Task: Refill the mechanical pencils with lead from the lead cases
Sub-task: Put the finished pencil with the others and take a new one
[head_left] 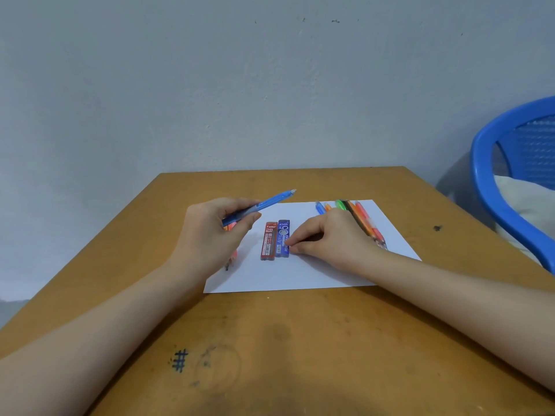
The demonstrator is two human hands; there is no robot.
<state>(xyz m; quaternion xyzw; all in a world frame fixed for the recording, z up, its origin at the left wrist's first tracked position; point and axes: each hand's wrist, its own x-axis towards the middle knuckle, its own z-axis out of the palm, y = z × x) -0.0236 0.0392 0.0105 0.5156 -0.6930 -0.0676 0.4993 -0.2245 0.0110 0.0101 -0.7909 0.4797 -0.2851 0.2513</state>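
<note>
My left hand (214, 232) grips a blue mechanical pencil (268, 202) above the white paper sheet (300, 274), its tip pointing up and to the right. A red lead case (269, 241) and a blue lead case (283, 238) lie side by side on the sheet. My right hand (329, 235) rests on the paper with curled fingertips touching the blue case's right edge. Several coloured pencils (365, 220) lie behind my right hand, partly hidden by it. A pink-orange pencil (232, 253) is mostly hidden under my left hand.
The sheet lies on a brown wooden table (270, 340) with pen marks near its front. A grey wall stands just behind the table's far edge. A blue plastic chair (510, 175) with a pale cloth on it stands to the right.
</note>
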